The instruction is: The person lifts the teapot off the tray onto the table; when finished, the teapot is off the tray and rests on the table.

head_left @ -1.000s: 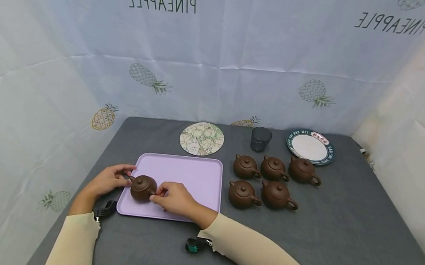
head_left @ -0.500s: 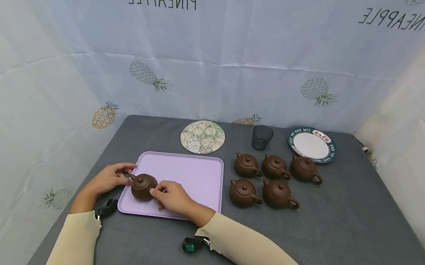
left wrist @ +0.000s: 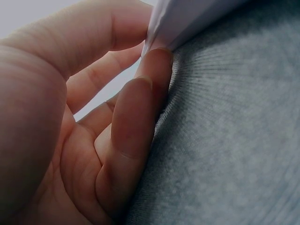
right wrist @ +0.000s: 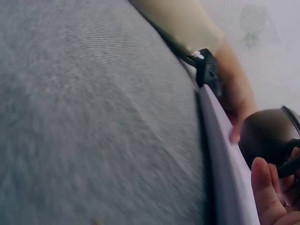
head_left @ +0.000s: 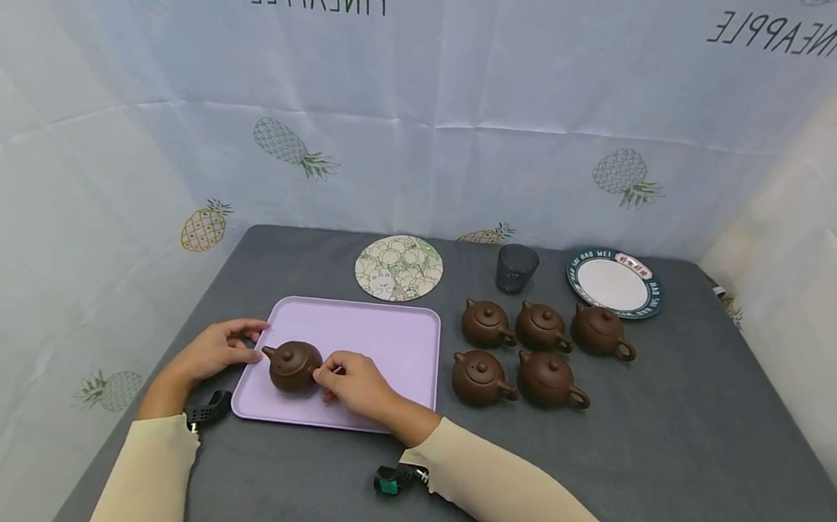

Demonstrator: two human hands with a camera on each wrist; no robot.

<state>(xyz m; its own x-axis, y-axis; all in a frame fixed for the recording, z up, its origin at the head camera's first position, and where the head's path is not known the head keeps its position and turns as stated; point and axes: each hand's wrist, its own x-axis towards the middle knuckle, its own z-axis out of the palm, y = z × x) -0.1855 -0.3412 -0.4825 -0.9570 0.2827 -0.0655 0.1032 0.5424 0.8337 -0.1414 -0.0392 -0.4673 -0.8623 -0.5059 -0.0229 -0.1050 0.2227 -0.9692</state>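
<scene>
A lavender tray (head_left: 383,336) lies on the grey table. On its left part sits a small brown teapot (head_left: 294,366), upright, its spout to the left. My right hand (head_left: 355,385) pinches the teapot's handle, which the fingers mostly hide; the right wrist view shows the dark teapot (right wrist: 267,133) at the fingertips. At the tray's left edge, my left hand (head_left: 218,348) grips the rim. Up close in the left wrist view, the thumb and fingers (left wrist: 133,117) meet the pale tray edge (left wrist: 180,21). The spout tip is close to the left thumb.
Several similar brown teapots (head_left: 552,380) stand in two rows right of the tray. Behind are a round patterned mat (head_left: 399,268), a dark glass cup (head_left: 516,269) and a green-rimmed plate (head_left: 612,283). A pineapple-print curtain (head_left: 433,172) surrounds the table.
My right hand has moved a little to the right along with the teapot, drawing its spout away from the left fingers. The left hand and the tray have stayed put.
</scene>
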